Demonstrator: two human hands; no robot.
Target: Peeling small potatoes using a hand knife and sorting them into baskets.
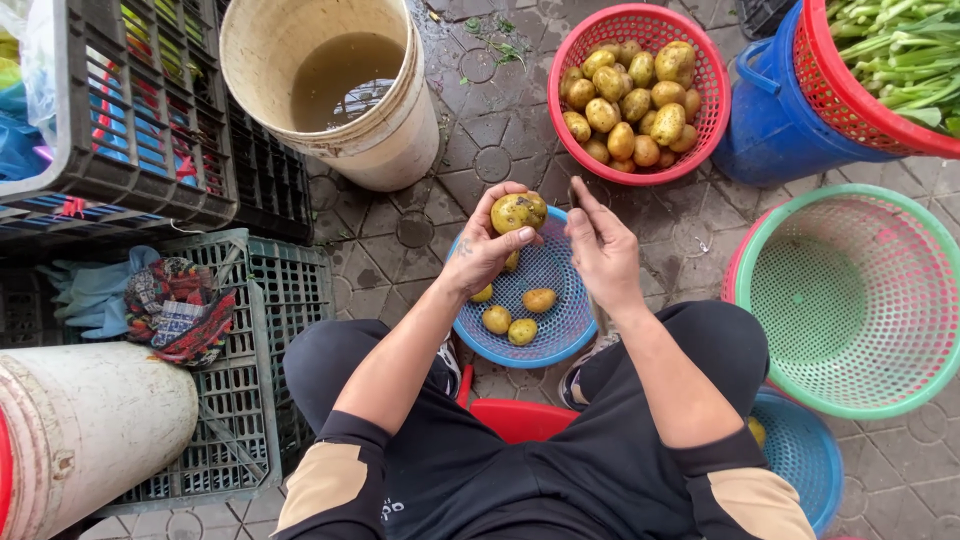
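Note:
My left hand (490,248) grips a yellow-brown potato (518,211) above a blue basket (565,335) that holds several small potatoes (520,322). My right hand (602,248) is just right of the potato, fingers pinched around a thin dark tool, likely a peeler or small knife, whose tip shows near the thumb. A red basket (700,60) full of unpeeled potatoes (632,100) sits farther ahead on the paved ground.
A white bucket (395,140) of murky water stands at the upper left. Black and grey crates (250,300) lie left, with cloth on one. A green-rimmed pink basket (858,300) is right; a blue tub (770,120) carries greens in a red basket. Another blue basket (805,450) sits by my right knee.

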